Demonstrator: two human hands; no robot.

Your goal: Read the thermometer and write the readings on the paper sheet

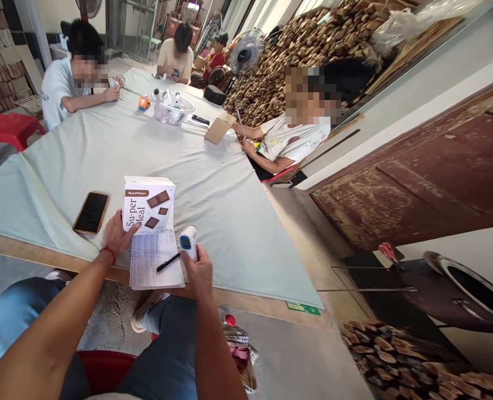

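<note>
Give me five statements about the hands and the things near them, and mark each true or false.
1. The right hand holds a white and blue handheld device. True.
2. The left hand rests on the phone. False: it touches the Su-per Meal box; the phone lies apart, to its left.
3. A black pen lies on the written sheet. True.
4. The box is red. False: it is white.
5. The phone's screen is lit. False: it is dark.
</note>
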